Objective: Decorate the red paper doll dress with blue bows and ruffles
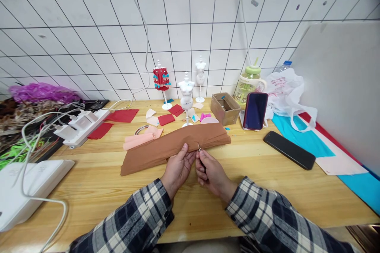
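Note:
A long folded strip of brown crepe paper [175, 142] slants across the middle of the table. My left hand [179, 166] pinches its near edge, thumb on top and fingers beneath. Just to the right, my right hand [212, 170] is closed around small scissors [199, 147]. Their thin metal tip meets the brown paper's near edge; the dark handles are mostly hidden in my fingers. Behind the strip stands a bare white mini dress form [187, 95]. A rolled piece of peach paper [139, 140] lies against the strip's left side.
Another white form [200, 75] and one in a red ruffled dress [161, 79] stand at the back. Nearby are red paper scraps [166, 119], a cardboard box [225, 112], an upright phone [255, 110] and a flat black phone [289, 150]. Power strips [83, 126] with cables occupy the left.

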Action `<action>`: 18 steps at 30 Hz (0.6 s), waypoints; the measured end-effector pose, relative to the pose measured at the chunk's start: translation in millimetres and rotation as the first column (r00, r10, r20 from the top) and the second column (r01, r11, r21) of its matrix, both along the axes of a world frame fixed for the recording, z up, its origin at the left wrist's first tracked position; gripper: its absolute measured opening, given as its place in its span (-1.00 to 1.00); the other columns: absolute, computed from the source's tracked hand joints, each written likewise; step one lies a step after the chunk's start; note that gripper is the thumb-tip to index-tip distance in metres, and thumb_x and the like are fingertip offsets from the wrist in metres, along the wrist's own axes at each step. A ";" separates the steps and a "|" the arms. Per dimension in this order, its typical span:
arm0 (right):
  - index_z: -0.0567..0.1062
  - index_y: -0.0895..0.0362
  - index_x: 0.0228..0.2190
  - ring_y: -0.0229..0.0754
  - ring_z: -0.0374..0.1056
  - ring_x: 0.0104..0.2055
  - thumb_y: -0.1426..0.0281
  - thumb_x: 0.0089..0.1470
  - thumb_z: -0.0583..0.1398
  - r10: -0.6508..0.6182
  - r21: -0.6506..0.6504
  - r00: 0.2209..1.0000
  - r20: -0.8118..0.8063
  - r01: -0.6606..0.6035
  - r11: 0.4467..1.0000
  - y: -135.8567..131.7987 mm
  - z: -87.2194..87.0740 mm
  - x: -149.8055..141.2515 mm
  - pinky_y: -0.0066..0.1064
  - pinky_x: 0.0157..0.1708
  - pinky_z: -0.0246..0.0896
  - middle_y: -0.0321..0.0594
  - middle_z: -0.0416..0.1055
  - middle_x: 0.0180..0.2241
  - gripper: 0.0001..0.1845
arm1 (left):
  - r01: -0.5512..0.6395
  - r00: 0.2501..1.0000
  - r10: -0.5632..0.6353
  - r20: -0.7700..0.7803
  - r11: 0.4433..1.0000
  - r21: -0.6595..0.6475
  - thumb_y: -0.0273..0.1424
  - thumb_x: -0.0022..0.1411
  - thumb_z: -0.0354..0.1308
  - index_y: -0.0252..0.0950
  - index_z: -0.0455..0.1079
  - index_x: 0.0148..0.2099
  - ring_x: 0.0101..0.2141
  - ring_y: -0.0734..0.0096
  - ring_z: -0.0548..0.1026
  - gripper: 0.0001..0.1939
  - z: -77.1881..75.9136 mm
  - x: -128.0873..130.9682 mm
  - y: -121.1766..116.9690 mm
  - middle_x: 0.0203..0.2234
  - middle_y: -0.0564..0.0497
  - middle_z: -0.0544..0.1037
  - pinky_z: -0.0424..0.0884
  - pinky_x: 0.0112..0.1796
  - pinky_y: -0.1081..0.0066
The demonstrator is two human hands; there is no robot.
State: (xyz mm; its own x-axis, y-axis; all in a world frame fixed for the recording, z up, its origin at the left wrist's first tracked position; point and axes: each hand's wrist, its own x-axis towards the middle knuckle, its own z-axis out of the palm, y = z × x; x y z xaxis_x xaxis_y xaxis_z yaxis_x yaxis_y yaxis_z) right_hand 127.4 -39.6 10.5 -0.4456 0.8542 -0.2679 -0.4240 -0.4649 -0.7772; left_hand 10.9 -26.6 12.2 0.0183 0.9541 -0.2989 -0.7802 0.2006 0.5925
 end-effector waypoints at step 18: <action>0.22 0.08 -0.43 -0.43 -0.01 -0.75 -0.08 -0.02 0.16 -0.061 0.048 0.996 0.065 0.058 0.997 5.9 -0.4 2.0 -0.53 -0.76 0.10 -0.54 0.11 -0.66 -0.51 | 0.053 0.996 -0.056 -0.068 0.997 -0.049 -0.38 0.16 0.25 -0.46 0.48 -0.11 -0.09 0.07 0.54 -0.72 -0.7 2.4 -8.6 -0.27 -0.25 0.63 0.49 -0.05 0.17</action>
State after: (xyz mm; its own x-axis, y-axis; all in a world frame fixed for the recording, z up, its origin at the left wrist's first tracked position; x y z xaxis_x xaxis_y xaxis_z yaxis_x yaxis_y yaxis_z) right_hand 129.5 -33.7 10.1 -0.3764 0.8907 -0.2549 -0.3964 -0.4035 -0.8247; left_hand 13.3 -35.2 11.5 0.0479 0.9370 -0.3459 -0.7249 0.2709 0.6334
